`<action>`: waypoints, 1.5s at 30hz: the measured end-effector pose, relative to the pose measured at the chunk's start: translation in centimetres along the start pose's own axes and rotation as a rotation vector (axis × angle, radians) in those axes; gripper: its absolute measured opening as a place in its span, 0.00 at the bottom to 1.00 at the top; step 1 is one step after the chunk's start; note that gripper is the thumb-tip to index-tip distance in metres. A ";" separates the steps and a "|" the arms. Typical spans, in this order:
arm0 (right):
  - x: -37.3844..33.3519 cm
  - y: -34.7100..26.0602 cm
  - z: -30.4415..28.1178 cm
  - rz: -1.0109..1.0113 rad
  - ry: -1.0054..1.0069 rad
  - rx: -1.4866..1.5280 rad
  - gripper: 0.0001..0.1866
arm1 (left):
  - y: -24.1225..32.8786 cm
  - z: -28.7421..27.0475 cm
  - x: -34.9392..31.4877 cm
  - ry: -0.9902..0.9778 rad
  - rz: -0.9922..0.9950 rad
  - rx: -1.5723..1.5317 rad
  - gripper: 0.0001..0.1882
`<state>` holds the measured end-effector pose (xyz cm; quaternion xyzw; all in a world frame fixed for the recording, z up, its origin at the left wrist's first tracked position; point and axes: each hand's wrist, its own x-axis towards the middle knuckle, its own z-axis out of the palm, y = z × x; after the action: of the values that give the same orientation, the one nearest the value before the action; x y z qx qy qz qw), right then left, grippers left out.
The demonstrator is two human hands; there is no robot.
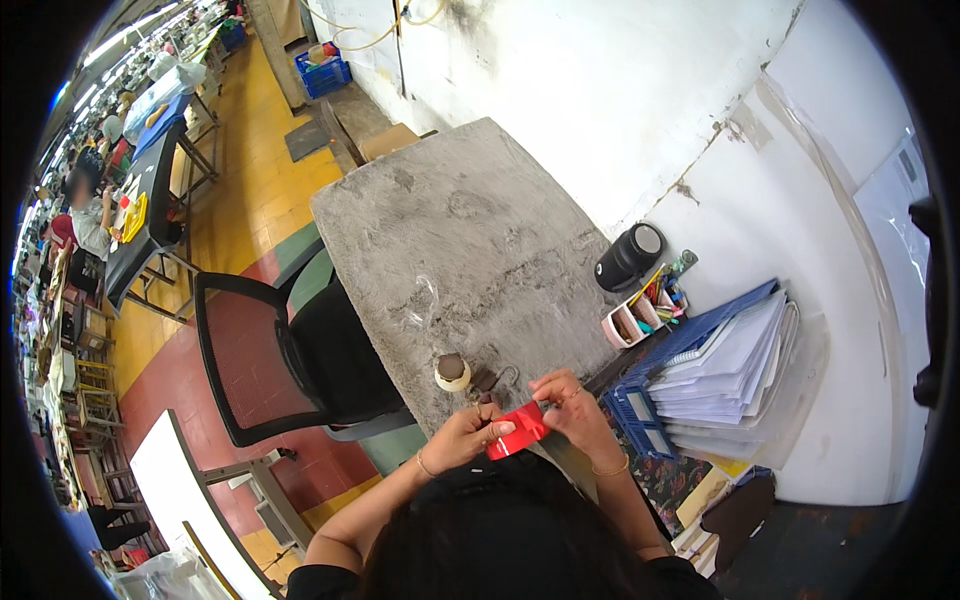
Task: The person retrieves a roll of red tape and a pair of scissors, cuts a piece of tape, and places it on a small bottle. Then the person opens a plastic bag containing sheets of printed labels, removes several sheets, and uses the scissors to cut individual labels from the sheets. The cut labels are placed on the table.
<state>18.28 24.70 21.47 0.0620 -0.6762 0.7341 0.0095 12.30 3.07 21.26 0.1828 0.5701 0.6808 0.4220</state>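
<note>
Between my two hands, near the table's front edge, is a small, flat, glossy red packet-like piece [518,430] with a little white mark; its exact kind is unclear. My left hand [466,438] grips its left end between thumb and fingers. At its right upper end my right hand [574,410] has its fingers bent together in a pinch, touching or very close to the piece. Just beyond my left hand stands a small round cream container with a brown top [452,373]. Beside it lies a dark small object with a metal hook or ring [490,380].
The grey, stained table [450,230] stretches ahead. On its right are a black cylinder [628,257], a pen organizer [645,312] and a blue file rack [640,415] full of papers. A black mesh chair [270,350] stands left. A person [90,215] sits at a far table.
</note>
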 end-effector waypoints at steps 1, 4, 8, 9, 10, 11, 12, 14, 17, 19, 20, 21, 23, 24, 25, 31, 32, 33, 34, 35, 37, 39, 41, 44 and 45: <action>-0.3 0.0 -0.1 -0.010 -0.093 -0.101 0.20 | 0.0 0.5 -0.3 0.037 -0.003 0.007 0.17; -1.0 -0.6 0.6 0.019 -0.129 -0.244 0.23 | -1.6 1.4 -0.9 0.081 -0.011 -0.033 0.14; -2.1 1.2 0.8 0.132 -0.033 0.003 0.22 | -2.5 2.4 -1.5 0.095 0.009 0.015 0.12; -2.2 1.3 0.9 0.109 0.007 -0.026 0.19 | -2.4 2.4 -1.6 0.095 -0.010 0.048 0.12; -2.1 1.2 1.1 0.086 0.044 -0.055 0.16 | -2.1 2.6 -1.6 0.091 -0.016 0.036 0.13; -2.1 1.1 1.2 0.064 0.081 -0.085 0.13 | -1.9 2.7 -1.7 0.086 -0.022 0.024 0.14; -2.0 0.9 1.3 0.085 0.110 -0.111 0.11 | -1.8 2.8 -1.6 0.080 -0.029 0.012 0.15; -1.9 0.5 1.4 0.128 0.163 -0.161 0.07 | -2.5 2.8 -1.7 0.071 -0.038 0.069 0.18; -2.0 0.6 1.4 0.167 0.222 -0.139 0.08 | -2.8 3.1 -1.8 0.057 0.002 0.131 0.21; -2.1 0.8 1.4 0.150 0.263 -0.174 0.09 | -2.1 3.3 -2.0 0.021 -0.010 0.240 0.22; -2.1 0.8 1.5 0.142 0.283 -0.192 0.09 | -0.9 3.4 -2.2 -0.013 -0.044 0.332 0.22; -2.1 0.8 1.6 0.149 0.283 -0.172 0.09 | -0.3 3.4 -2.3 -0.046 -0.078 0.424 0.22; -2.1 0.6 1.9 0.164 0.278 -0.130 0.10 | -1.5 2.8 -2.1 -0.085 0.261 0.656 0.22; -2.1 0.5 1.8 0.172 0.287 -0.182 0.11 | -2.0 2.7 -2.0 -0.103 0.434 0.768 0.22; -2.2 0.4 1.8 0.180 0.294 -0.234 0.11 | -1.5 3.0 -2.1 -0.092 0.470 0.798 0.22; -1.2 -1.0 1.6 0.137 0.379 -0.370 0.11 | -2.2 3.3 -2.5 -0.034 0.464 0.891 0.25; -1.2 -1.3 1.7 0.127 0.402 -0.441 0.11 | -1.4 3.5 -3.0 -0.008 0.404 0.838 0.26; -1.2 -1.0 1.7 0.092 0.455 -0.450 0.11 | -0.9 3.7 -3.2 0.019 0.343 0.785 0.27; -1.0 -0.7 1.8 0.059 0.501 -0.459 0.10 | -0.8 3.8 -3.5 0.082 0.247 0.788 0.28; -0.9 -0.7 1.9 0.025 0.545 -0.467 0.10 | -0.8 3.9 -3.7 0.146 0.149 0.787 0.29; -0.2 -1.9 2.0 -0.030 0.521 -0.568 0.10 | -0.7 3.7 -4.1 0.249 -0.010 0.757 0.31; 0.4 -2.7 2.4 -0.107 0.492 -0.616 0.10 | -0.6 3.0 -4.3 0.329 -0.131 0.700 0.34; 0.6 -3.1 2.5 -0.058 0.496 -0.606 0.10 | -0.9 2.3 -4.7 0.221 -0.130 0.772 0.37; 1.2 -2.8 2.8 -0.135 0.526 -0.645 0.09 | -1.9 2.0 -5.3 0.224 -0.108 0.855 0.37; 1.4 -2.6 2.8 -0.178 0.563 -0.640 0.09 | -1.9 1.8 -5.5 0.245 -0.107 0.921 0.36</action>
<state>17.39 22.01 24.40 -0.0888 -0.8327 0.4720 0.2754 17.47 -0.12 21.25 0.2394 0.8666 0.3513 0.2613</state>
